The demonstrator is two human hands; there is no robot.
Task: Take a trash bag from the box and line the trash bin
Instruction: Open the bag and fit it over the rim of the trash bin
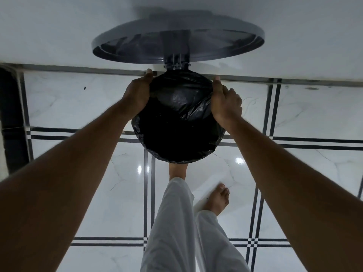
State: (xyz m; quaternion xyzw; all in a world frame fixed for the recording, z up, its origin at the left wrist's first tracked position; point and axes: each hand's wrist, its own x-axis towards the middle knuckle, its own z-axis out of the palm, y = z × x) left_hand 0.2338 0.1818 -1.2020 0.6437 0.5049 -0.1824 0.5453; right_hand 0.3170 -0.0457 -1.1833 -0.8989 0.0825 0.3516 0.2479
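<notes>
A black trash bag (176, 118) covers the round mouth of the trash bin, and its plastic is folded over the rim so the bin body is hidden. The bin's grey lid (216, 36) stands raised on its hinge against the white wall behind. My left hand (137, 93) grips the bag's edge at the bin's far-left rim. My right hand (225, 101) grips the edge at the far-right rim, fingers curled over the plastic. One bare foot rests at the bin's near base, seemingly on its pedal. No bag box is in view.
Glossy white floor tiles (88, 107) with double black lines surround the bin. A dark opening (11, 114) lies at the far left. My legs in white trousers (172, 222) and my other bare foot (218, 199) stand just in front of the bin.
</notes>
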